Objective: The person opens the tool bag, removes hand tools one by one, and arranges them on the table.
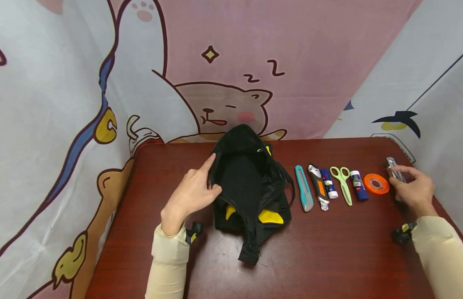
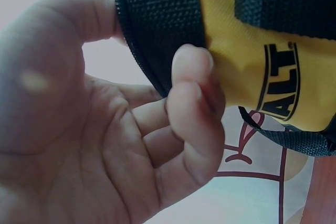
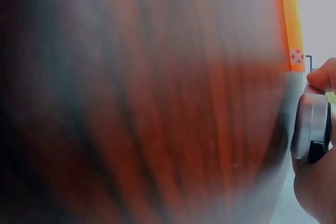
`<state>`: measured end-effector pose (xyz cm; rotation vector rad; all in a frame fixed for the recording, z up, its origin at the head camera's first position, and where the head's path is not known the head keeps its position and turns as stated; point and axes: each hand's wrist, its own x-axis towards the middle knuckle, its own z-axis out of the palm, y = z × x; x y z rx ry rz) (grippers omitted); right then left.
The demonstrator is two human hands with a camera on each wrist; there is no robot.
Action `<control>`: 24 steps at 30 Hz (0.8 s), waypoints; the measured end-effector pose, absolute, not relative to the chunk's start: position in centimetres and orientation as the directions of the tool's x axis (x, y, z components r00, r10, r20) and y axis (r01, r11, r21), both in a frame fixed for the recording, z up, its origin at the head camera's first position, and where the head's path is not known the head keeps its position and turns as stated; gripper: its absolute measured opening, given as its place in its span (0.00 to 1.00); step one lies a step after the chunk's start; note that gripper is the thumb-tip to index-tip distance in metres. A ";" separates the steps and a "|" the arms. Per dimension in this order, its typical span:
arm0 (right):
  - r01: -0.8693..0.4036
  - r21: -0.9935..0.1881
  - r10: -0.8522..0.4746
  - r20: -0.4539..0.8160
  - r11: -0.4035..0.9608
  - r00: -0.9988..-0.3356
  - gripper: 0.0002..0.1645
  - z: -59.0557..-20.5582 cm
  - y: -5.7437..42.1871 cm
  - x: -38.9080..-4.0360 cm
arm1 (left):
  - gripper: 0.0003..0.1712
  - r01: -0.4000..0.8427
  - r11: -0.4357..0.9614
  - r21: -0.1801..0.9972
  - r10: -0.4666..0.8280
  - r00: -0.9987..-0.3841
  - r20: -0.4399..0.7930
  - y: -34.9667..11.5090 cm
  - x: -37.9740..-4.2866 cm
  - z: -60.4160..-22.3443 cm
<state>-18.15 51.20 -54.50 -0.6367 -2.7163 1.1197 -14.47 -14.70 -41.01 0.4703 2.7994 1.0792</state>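
A black and yellow zippered bag (image 1: pixel 239 178) stands on the table with its mouth gaping, dark inside. My left hand (image 1: pixel 190 189) holds its left rim, thumb on one side of the edge and fingers on the other. In the left wrist view the fingers of the left hand (image 2: pixel 157 145) lie at the zipper edge, beside the bag's yellow panel (image 2: pixel 231 61). Far to the right, my right hand (image 1: pixel 414 187) grips a silver utility knife (image 1: pixel 391 162) between thumb and fingers. The right wrist view catches the knife's metal body (image 3: pixel 311 124) close to the thumb.
Between bag and right hand lie a teal cutter (image 1: pixel 304 189), an orange-black cutter (image 1: pixel 318 187), two glue sticks (image 1: pixel 329 183) (image 1: pixel 359 185), green scissors (image 1: pixel 343 182) and an orange tape roll (image 1: pixel 376 184). Printed cloth (image 1: pixel 310 83) borders the table (image 1: pixel 310 257) at the back and sides.
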 end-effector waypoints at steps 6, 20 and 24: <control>0.343 -0.638 0.419 -0.035 0.689 -0.907 0.28 -54.7 51.7 -18.4 | 0.54 0.248 0.704 0.665 0.321 -0.947 0.014 -14.7 -14.5 -40.9; 0.355 -0.624 0.409 -0.061 0.696 -0.910 0.29 -54.7 52.1 -18.4 | 0.54 0.241 0.708 0.664 0.319 -0.948 0.005 -14.6 -14.5 -40.8; 0.345 -0.624 0.393 -0.065 0.702 -0.917 0.30 -54.8 52.1 -18.5 | 0.54 0.242 0.707 0.664 0.315 -0.949 0.010 -14.7 -14.5 -40.9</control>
